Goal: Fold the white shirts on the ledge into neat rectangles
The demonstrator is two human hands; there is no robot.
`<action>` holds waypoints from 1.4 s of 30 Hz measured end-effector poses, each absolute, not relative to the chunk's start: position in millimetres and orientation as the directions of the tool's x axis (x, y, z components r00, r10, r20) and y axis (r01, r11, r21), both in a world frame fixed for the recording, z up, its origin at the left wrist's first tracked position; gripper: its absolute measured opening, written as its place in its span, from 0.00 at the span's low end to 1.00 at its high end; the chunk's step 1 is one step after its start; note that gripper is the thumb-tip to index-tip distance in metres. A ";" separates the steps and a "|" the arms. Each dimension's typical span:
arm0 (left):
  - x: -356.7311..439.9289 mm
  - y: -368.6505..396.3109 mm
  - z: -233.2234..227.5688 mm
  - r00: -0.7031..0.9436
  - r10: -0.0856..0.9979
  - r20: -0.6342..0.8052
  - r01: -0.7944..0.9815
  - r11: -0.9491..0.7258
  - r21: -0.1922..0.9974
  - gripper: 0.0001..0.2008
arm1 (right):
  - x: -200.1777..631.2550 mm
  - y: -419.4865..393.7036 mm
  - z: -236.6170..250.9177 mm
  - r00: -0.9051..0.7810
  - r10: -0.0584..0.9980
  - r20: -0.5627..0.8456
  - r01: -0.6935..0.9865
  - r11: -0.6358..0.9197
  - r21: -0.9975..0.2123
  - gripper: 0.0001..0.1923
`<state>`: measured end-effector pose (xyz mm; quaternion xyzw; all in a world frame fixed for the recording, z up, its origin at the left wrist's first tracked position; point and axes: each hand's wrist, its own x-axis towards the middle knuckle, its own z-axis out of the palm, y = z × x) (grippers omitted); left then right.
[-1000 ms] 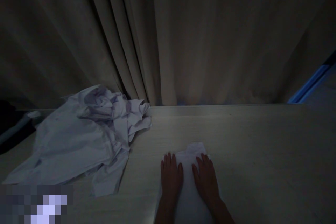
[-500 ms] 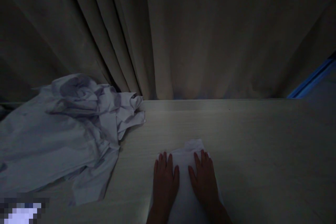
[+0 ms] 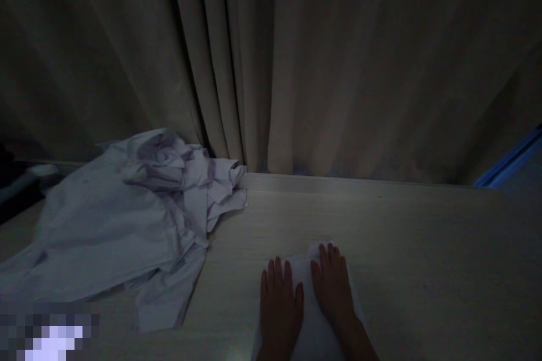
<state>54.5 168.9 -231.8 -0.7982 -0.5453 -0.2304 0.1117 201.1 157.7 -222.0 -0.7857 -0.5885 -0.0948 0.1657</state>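
A folded white cloth garment (image 3: 311, 321) lies on the pale floor at the lower middle, its near end cut off by the frame. My left hand (image 3: 279, 307) rests flat on its left side, fingers stretched out toward the far edge. On the far right part of the same garment, my right hand (image 3: 334, 282) presses with fingers extended, its tips on a small flap that sticks out beyond the edge. Neither hand grips anything.
A crumpled white shirt (image 3: 114, 231) is spread at the left, one sleeve toward me. Behind runs a long brown curtain (image 3: 322, 67) down to the floor (image 3: 402, 259). A blue strip (image 3: 510, 158) shows at right, dark items (image 3: 19, 186) at far left.
My right hand has slid forward onto the garment's small flap. The left hand stays flat on the cloth. The whole view has shifted, with the shirt and curtain appearing farther right.
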 end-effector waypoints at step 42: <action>-7.8 82.0 -203.3 0.512 0.727 0.459 0.849 -0.508 -0.142 0.30 | 217.8 30.7 -221.3 0.044 0.913 0.406 0.994 0.001 -0.109 0.32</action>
